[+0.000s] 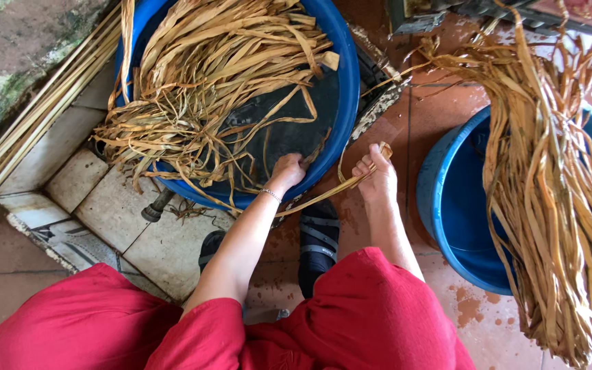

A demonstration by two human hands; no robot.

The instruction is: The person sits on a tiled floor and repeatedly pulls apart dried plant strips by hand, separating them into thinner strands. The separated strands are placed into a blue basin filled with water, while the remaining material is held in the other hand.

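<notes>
My left hand (pixel 288 170) rests on the near rim of a large blue tub (pixel 342 103) and grips a tan dried leaf strip there. Inside that tub lies dark water and a tangle of many dried strips (pixel 207 82), some spilling over its left rim. My right hand (pixel 376 173) is closed on one long strip (pixel 323 195), which curves from its fingers down and left toward my left hand. Both hands hover just past my dark sandals (pixel 318 243) and red clothing.
A second blue tub (pixel 447 205) stands at the right with a thick bundle of dried strips (pixel 549 199) draped over it. Pale tiles, a pipe end (pixel 155 205) and long thin sticks (pixel 35 116) lie at the left. The reddish floor is wet.
</notes>
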